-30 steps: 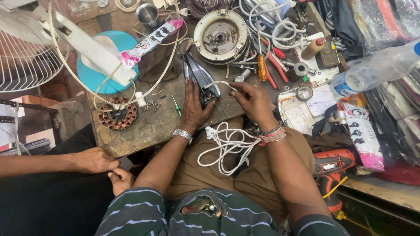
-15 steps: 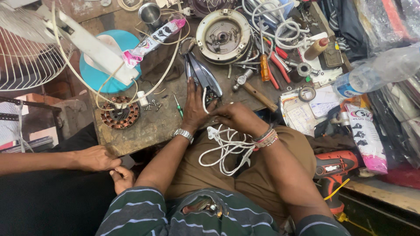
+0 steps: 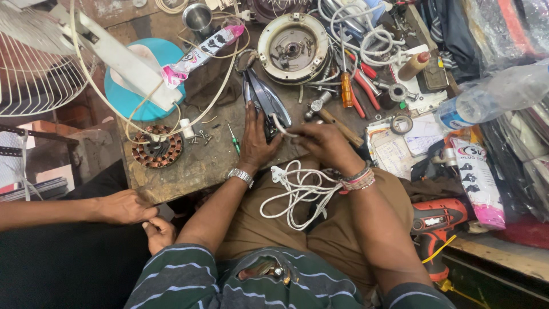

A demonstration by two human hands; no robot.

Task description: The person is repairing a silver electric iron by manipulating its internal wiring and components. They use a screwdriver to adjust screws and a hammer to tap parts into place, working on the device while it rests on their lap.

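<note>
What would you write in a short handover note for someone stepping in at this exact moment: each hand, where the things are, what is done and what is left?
Left hand: flat on the bench, steadying the iron.
Right hand: pinching the white cord close to the iron.
The cord's slack and plug lie coiled on the lap.
Done: iron laid on the bench, cord end brought up to it.
Left: whether the cord is joined to the iron cannot be seen.

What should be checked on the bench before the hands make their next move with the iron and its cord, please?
1. Iron steadied: ok, left hand presses on it.
2. White cord gripped: ok, right hand pinches its end by the iron.
3. Plug free of a socket: ok, it lies loose on the lap.
4. Cord slack untangled: not ok, it lies in loose loops.
5. Orange screwdriver near: ok, just beyond the right hand.
6. Wire ends bared: cannot tell.
</note>
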